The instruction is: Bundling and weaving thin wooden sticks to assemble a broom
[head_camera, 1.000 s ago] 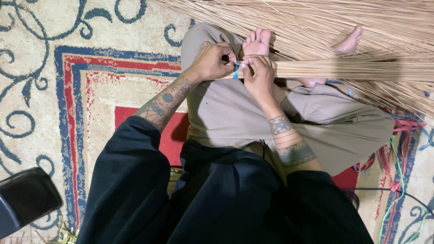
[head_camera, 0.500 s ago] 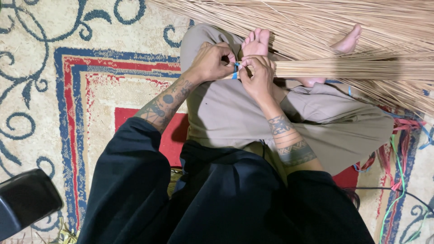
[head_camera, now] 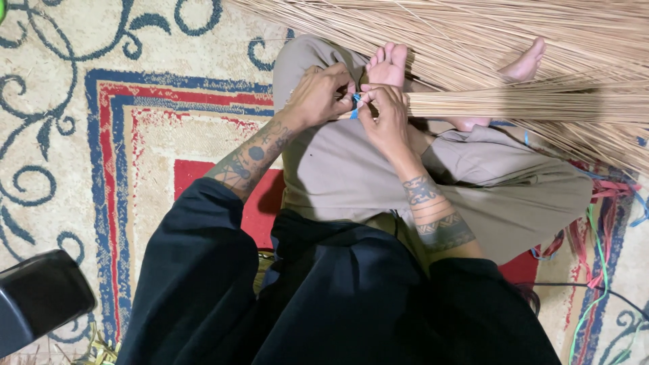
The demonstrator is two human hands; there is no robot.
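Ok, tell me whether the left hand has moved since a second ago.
No. The left hand stays at the blue tie, in the same spot against the carpet border.

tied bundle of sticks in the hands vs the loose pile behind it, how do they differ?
The bundle of sticks is gathered tight and straight, its end gripped by the left hand and right hand at a blue tie; the loose pile fans out, untouched. The bundle is far narrower. Both are thin, tan sticks.

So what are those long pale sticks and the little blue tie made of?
The bundle of sticks looks like dried plant fibre, perhaps palm-leaf ribs or stiff grass: thin, straight, matte tan strands. The blue tie, pinched between the left hand and right hand, seems to be plastic string or ribbon, judging by its bright, even colour; too small to be sure.
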